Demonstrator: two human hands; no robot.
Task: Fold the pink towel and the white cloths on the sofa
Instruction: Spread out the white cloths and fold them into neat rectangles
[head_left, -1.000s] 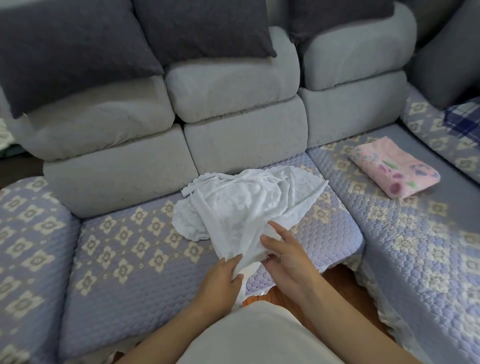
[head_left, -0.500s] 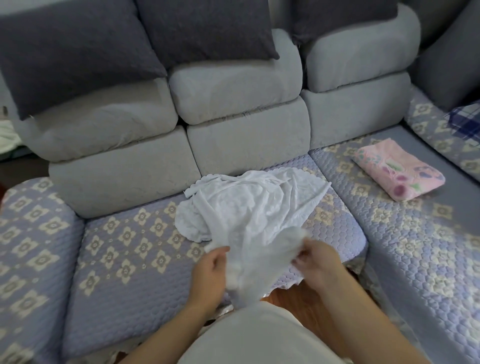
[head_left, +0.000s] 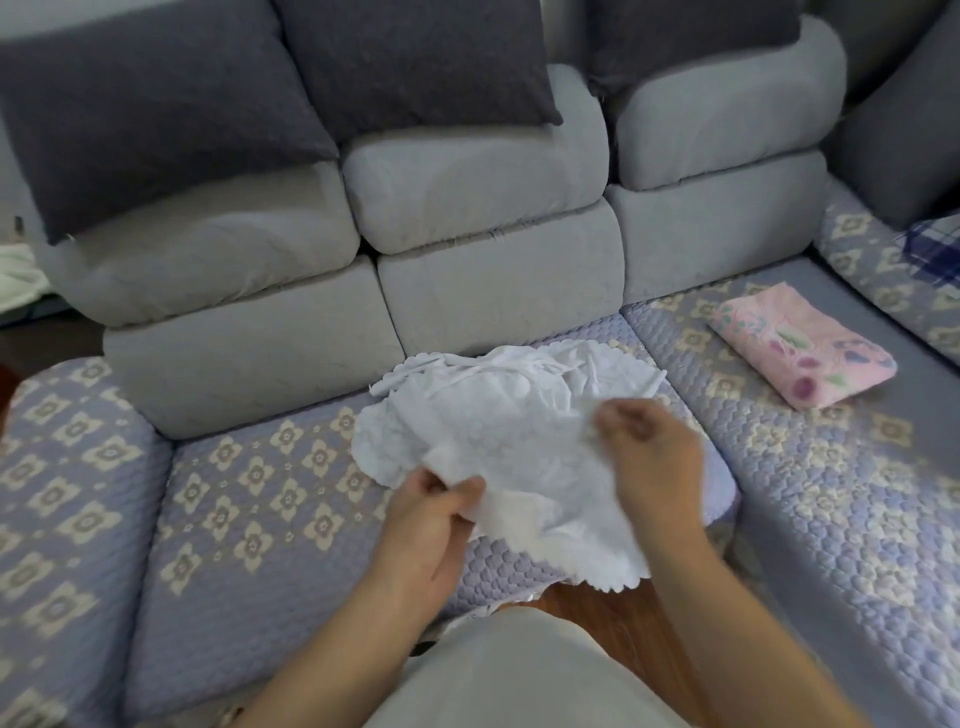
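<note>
Nearest the camera, the left hand pinches one edge of a white cloth between thumb and curled fingers, low over the front of the sofa seat. The right hand, blurred, seems to grip the cloth's opposite edge higher up, so the two hands are apart with the cloth stretched between them. Its long axis runs from lower left to upper right, and a scalloped hem hangs down toward the wooden floor. Behind it, more crumpled white cloth lies heaped on the seat against the grey back cushion. Farther right, the pink towel rests folded on the corner seat, its long axis pointing back-left to front-right.
</note>
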